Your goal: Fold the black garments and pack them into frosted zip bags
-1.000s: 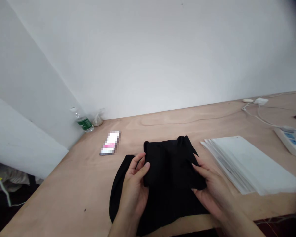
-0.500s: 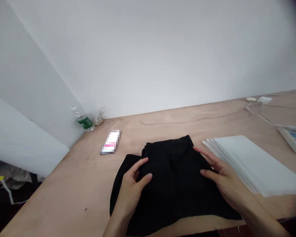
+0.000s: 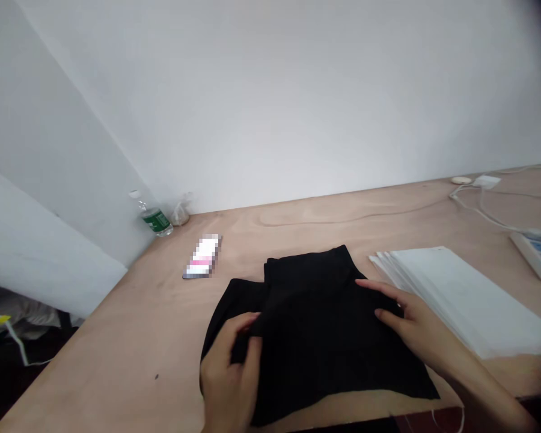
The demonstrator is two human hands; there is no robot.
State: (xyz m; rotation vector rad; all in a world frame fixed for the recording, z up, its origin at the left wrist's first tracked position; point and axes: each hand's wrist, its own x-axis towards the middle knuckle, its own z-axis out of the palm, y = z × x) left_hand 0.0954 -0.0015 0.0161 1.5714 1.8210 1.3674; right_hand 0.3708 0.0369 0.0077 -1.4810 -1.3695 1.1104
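A black garment (image 3: 324, 325), partly folded over itself, lies on the wooden table; its exact kind does not show. At its left side my left hand (image 3: 234, 361) pinches a fold of the cloth between thumb and fingers. My right hand (image 3: 406, 316) rests on the garment's right edge, thumb and fingers apart and stretched over the fabric without gripping it.
A stack of white sheets (image 3: 469, 300) lies right of the garment, with a power strip (image 3: 538, 255) and white cables (image 3: 478, 210) beyond. A phone (image 3: 202, 257), a water bottle (image 3: 157, 221) and a small plastic bag (image 3: 180, 213) are at the back left, by the wall.
My left hand has moved down and closed on a fold at the garment's left. My right hand has slid slightly down along the right edge.
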